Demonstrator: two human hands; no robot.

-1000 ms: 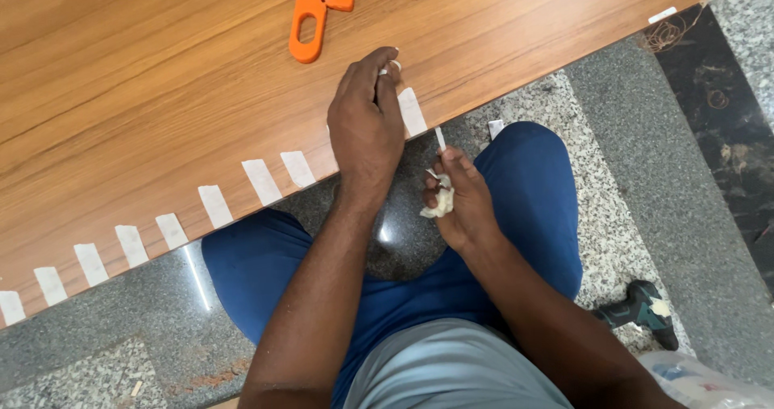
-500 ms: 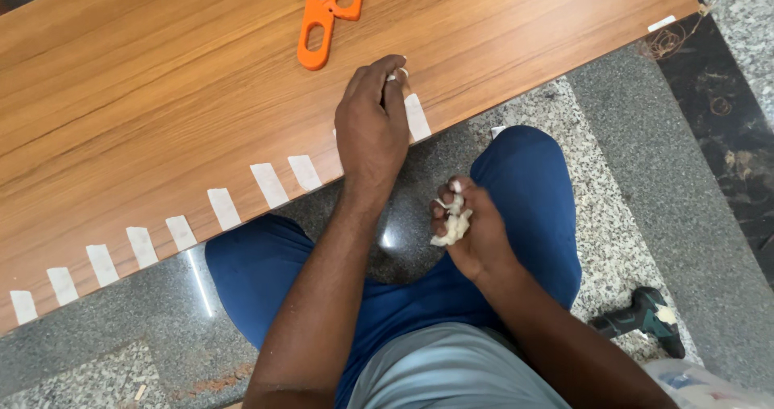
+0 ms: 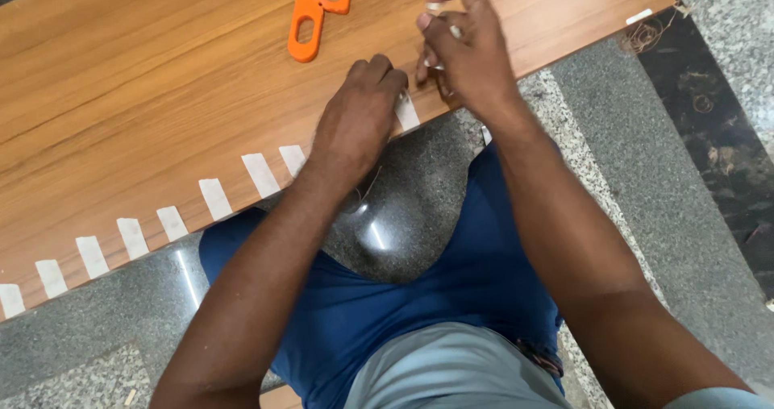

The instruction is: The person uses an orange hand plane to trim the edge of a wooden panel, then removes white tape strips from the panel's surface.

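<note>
A long wooden board (image 3: pixel 145 95) lies across the granite floor in front of my knees. Several white tape strips (image 3: pixel 261 174) hang over its near edge in a row. My left hand (image 3: pixel 359 115) presses down on the board's edge over one tape strip (image 3: pixel 407 112), fingers closed against the wood. My right hand (image 3: pixel 468 50) is raised just above the board to the right of the left hand, its fingers pinching a small white piece of tape (image 3: pixel 435 10). An orange-handled tool (image 3: pixel 318 10) lies on the board beyond both hands.
My legs in blue trousers (image 3: pixel 451 288) are folded on the polished grey granite floor (image 3: pixel 645 183). A darker stone band (image 3: pixel 709 111) with a few wood curls runs at the right. One more tape strip (image 3: pixel 638 16) sits near the board's right end.
My right hand has risen from below the board's edge, near my knee, to above the board beside the left hand. The left hand stayed pressed on the edge.
</note>
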